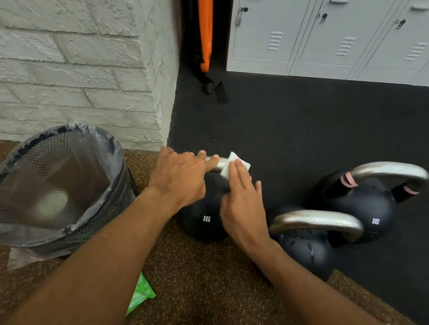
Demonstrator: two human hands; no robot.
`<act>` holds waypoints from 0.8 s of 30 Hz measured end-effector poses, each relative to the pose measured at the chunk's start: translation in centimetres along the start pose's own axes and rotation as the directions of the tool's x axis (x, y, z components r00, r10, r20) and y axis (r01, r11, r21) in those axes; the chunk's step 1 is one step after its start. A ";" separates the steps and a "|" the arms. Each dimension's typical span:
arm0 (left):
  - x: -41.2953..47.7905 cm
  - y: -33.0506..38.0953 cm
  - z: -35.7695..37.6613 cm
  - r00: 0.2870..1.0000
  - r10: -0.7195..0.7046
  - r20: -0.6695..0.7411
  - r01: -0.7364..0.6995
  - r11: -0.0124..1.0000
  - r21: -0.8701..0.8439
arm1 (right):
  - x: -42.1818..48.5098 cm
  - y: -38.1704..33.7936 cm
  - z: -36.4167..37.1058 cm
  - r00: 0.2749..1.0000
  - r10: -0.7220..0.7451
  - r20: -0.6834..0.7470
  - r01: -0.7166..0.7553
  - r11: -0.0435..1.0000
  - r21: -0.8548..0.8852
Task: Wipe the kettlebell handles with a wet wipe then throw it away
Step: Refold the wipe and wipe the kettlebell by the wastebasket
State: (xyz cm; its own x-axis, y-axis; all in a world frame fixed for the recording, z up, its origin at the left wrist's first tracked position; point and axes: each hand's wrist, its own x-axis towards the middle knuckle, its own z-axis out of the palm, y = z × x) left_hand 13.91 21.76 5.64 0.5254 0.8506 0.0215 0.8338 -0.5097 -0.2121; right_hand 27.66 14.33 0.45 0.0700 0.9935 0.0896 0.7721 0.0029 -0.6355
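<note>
Three round black kettlebells [362, 206], curved brushed-steel handles [315, 221], dark rubber floor [312, 128], left hand [180, 177] curled over the leftmost kettlebell [202, 226] handle [221, 164], right hand [243, 204] flat, straight fingers [239, 175] pressing a folded white wet wipe [234, 159] onto it, plastic-lined mesh bin [101, 219] beside.

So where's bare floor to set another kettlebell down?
Black mat between the right kettlebell and the lockers is bare; so is the brown floor between the green packet and the near kettlebell. Crowded around the wiped kettlebell, between bin and brick wall.

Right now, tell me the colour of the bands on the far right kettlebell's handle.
Pink bands, clearest in the head view.
</note>
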 end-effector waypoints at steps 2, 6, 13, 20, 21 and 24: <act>0.1 0.0 0.2 1.000 -0.002 0.003 0.002 1.000 -0.010 | 0.9 0.8 -1.0 0.996 0.089 -0.013 -0.086 0.984 0.157; 0.0 0.0 0.4 1.000 -0.015 0.003 0.015 1.000 -0.017 | 4.1 1.9 -4.0 0.964 0.252 0.085 -0.266 0.912 0.313; -0.2 0.0 0.4 1.000 -0.025 0.001 0.025 1.000 -0.012 | 9.1 1.7 -7.6 0.913 -0.025 0.406 0.026 1.000 0.004; -0.2 0.1 0.4 0.999 -0.038 0.004 0.038 0.999 -0.024 | 11.7 0.8 -7.3 0.836 -0.012 0.549 -0.001 1.000 0.023; -0.2 0.1 0.4 0.999 -0.036 0.003 0.037 0.999 -0.027 | 11.8 0.9 -7.0 0.830 -0.025 0.558 0.030 1.000 -0.001; -0.2 0.0 0.5 0.999 -0.035 0.009 0.035 0.999 -0.021 | 11.4 1.5 -6.9 0.841 -0.068 0.537 0.073 0.997 0.013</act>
State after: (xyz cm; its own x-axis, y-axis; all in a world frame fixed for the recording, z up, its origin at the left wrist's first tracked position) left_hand 13.70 21.66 5.16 0.4941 0.8692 0.0199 0.8553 -0.4819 -0.1902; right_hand 33.99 24.89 5.75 -0.3333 0.8961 -0.2931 0.7668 0.0767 -0.6373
